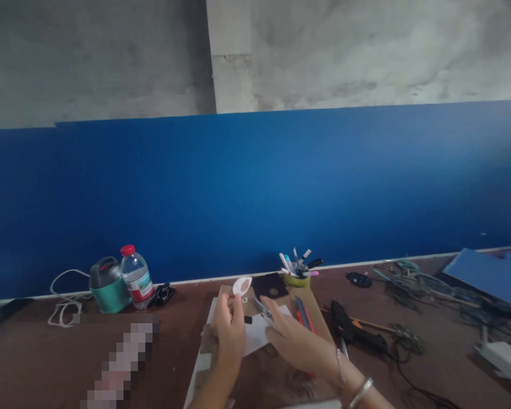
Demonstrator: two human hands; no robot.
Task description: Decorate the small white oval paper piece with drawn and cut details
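Note:
My left hand (pixel 230 321) is closed, pinching a white oval ring (pixel 242 286) with an off-centre hole between thumb and fingers. To its right, my right hand (pixel 287 335) grips a slim metal tool (pixel 262 307) that looks like tweezers, its tip pointing toward the ring. A small gap separates tip and ring. Beneath both hands lie a white sheet of paper (pixel 258 335) and a brown cardboard sheet (pixel 321 318). A short black piece (pixel 247 320) shows beside my left hand. A red utility knife (pixel 304 313) rests on the cardboard just beyond my right hand.
Behind the cardboard stands a green pen cup (pixel 297 280) full of pens. At right lie a black glue gun (pixel 355 329), tangled wires (pixel 434 292) and a blue panel (pixel 489 275). A water bottle (pixel 137 278) and a teal-grey container (pixel 109 287) stand at left.

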